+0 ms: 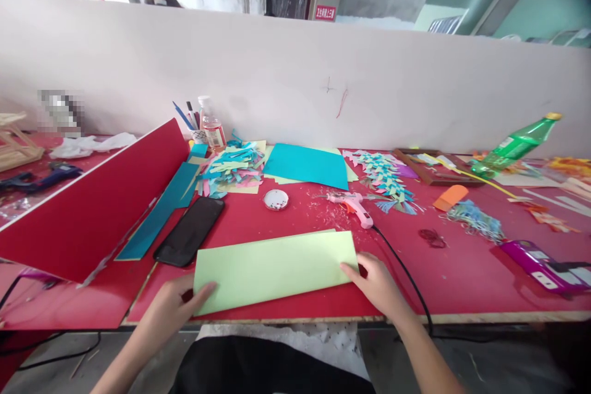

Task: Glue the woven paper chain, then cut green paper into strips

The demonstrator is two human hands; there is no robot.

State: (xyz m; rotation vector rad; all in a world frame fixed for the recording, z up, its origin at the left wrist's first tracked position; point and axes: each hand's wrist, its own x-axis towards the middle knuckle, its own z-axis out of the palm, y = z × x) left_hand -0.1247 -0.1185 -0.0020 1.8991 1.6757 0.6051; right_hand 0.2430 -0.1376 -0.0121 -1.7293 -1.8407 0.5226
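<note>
A long folded sheet of light green paper spans the space between my hands at the table's front edge. My left hand grips its left end, thumb on top and fingers hidden beneath. At the right end, my right hand pinches the paper the same way. Just beyond it lie a pink glue gun with a black cord and a small white lid holding tiny bits. A black phone rests to the left, near blue paper strips.
A red upright board divides the table on the left. Behind are cut paper strips, blue sheets and a water bottle. On the right are a leaning green bottle and a purple power strip.
</note>
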